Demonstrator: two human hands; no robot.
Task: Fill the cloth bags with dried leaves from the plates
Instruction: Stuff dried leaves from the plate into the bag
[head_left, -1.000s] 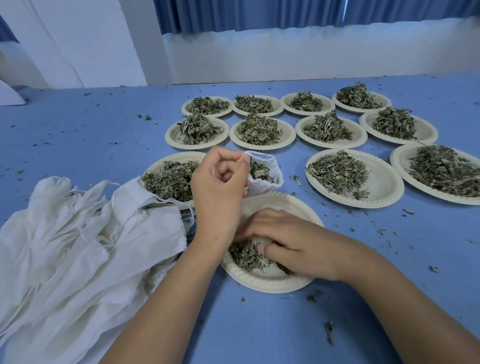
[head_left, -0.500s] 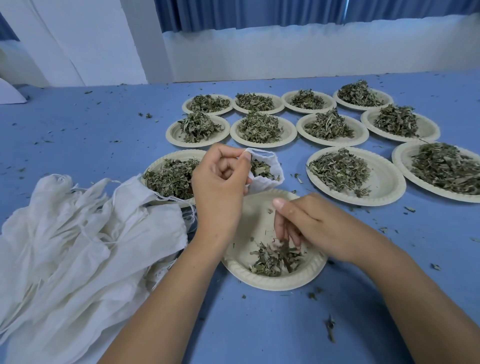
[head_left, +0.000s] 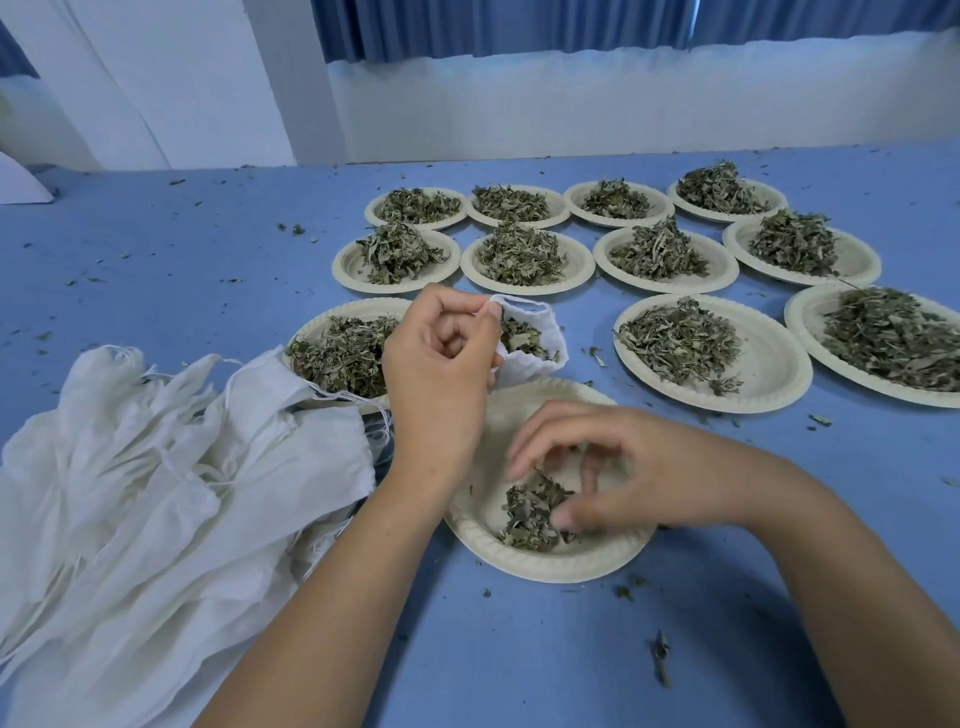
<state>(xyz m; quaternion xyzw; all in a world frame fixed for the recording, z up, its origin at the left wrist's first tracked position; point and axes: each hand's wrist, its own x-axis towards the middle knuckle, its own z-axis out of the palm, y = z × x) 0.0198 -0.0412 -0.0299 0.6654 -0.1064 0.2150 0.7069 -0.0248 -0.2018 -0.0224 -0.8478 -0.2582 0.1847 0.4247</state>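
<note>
Left hand: the left hand (head_left: 441, 364) pinches the bag (head_left: 530, 358) by its rim between thumb and forefinger, with the other fingers curled in. It has not moved over the last second and keeps the mouth open.
Right hand: the right hand (head_left: 623, 467) is low over the near plate (head_left: 545, 569), clawed round the leaves (head_left: 530, 514). The thumb is on the near side of the heap and the fingertips on the far side.
Change: a second ago this hand lies flat on the heap. Half a second ago it is lifted, fingers pointing down, with leaves loose beneath them. Now it is back on the plate and closing round what remains.
Bag: it sits just beyond the far rim of the near plate and seems to touch it. Its mouth faces right, and leaves already show inside.
Near plate: mostly bare, with only one small clump left near its front.
Meaning: this looks like one of the last pinches off this plate. The next carry to the bag mouth is short, since the mouth is held open right beside the plate.
Risk: the leaves are light and brittle, so bits will likely drop on the way. Crumbs already dot the table (head_left: 519, 675).
Remaining: the other plates (head_left: 769, 364) behind are still heaped, and the spare bags (head_left: 156, 467) lie in a pile at the left, so most of the job is ahead.
</note>
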